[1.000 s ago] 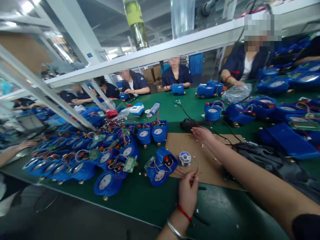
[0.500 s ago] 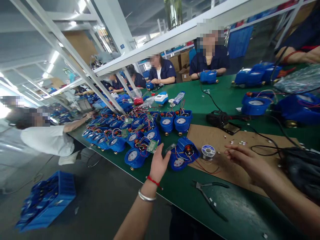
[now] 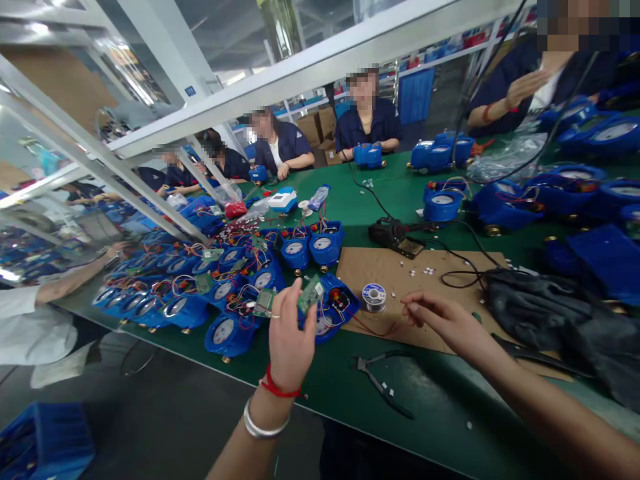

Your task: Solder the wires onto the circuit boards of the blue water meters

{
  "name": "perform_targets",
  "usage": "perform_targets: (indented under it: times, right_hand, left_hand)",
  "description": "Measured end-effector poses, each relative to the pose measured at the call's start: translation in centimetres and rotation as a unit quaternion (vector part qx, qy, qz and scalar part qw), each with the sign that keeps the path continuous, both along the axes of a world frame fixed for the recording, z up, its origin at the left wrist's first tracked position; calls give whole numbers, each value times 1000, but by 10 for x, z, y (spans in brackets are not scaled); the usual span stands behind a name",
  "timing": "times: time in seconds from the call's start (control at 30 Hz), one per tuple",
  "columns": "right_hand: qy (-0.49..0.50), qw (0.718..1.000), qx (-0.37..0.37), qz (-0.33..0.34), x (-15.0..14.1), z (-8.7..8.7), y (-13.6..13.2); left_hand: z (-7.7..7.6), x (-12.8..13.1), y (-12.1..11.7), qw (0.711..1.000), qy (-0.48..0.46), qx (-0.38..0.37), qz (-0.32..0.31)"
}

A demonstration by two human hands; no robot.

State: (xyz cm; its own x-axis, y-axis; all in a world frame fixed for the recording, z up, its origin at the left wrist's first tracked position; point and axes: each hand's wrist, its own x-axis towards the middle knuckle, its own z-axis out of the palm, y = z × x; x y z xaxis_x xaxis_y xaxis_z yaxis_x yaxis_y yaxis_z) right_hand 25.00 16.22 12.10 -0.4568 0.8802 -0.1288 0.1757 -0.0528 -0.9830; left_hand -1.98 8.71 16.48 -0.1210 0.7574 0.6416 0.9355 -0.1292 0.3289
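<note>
My left hand [image 3: 290, 340], with a red string and a silver bangle at the wrist, is closed on a small green circuit board [image 3: 311, 294] wired to an open blue water meter [image 3: 333, 313] on the green table. My right hand [image 3: 443, 320] hovers over the brown cardboard sheet [image 3: 400, 273], fingers loosely curled, and red wires [image 3: 373, 330] from the meter run toward its fingertips. I cannot make out whether it pinches them. A spool of solder [image 3: 374, 297] stands between the two hands.
Wire cutters [image 3: 380, 380] lie on the green table [image 3: 325, 387] near the front edge. Several blue meters [image 3: 200, 300] crowd the left. A soldering-iron stand [image 3: 395, 237], black cables and a dark cloth [image 3: 550, 313] lie right. Other people sit across and at the left.
My left hand has lifted the green circuit board off the blue meter. My right hand has drawn in toward the solder spool. The view has swung a little to the right.
</note>
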Motion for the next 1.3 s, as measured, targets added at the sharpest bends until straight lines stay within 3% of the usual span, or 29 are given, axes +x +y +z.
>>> perform_targets:
  times: [0.1, 0.2, 0.37, 0.53, 0.67, 0.77, 0.8, 0.87, 0.97, 1.03, 1.1, 1.17, 1.3]
  right_hand:
    - [23, 998, -10, 63, -17, 18, -7]
    - [63, 991, -58, 104, -35, 24, -19]
    - [55, 992, -111, 6, -45, 1, -32]
    - [133, 969, -207, 5, -49, -25, -32]
    - [163, 963, -213, 15, -60, -29, -35]
    - [164, 968, -188, 4, -62, -30, -31]
    - [156, 973, -168, -7, -61, -31, -28]
    - [110, 988, -101, -31, -55, -32, -17]
    - [-11, 998, 45, -46, -47, -32, 3]
    - [-74, 987, 133, -47, -46, -30, 17]
    - [-102, 977, 183, -48, -49, -30, 30]
    - [-117, 971, 204, -51, -53, -33, 41]
    - [-126, 966, 221, -55, -58, -44, 57]
  left_hand:
    - [2, 31, -1, 991, 78, -5, -112]
    - [-12, 56, -4, 978, 133, -33, -157]
    - [-41, 79, -21, 955, 200, -60, -210]
    - [-41, 72, -30, 916, 245, -84, -306]
    - [-26, 59, -39, 878, 294, -68, -372]
    - [-24, 42, -48, 864, 292, -24, -408]
    - [-26, 34, -50, 870, 279, -10, -406]
    - [-35, 17, -50, 913, 219, 12, -342]
    - [-52, -6, -40, 990, 67, -18, -125]
    - [-63, -17, -27, 996, -4, -80, -31]
    - [-70, -24, -11, 989, -37, -142, -18]
    - [-75, -28, 4, 980, -55, -187, -44]
    - [-79, -31, 27, 971, -96, -208, -61]
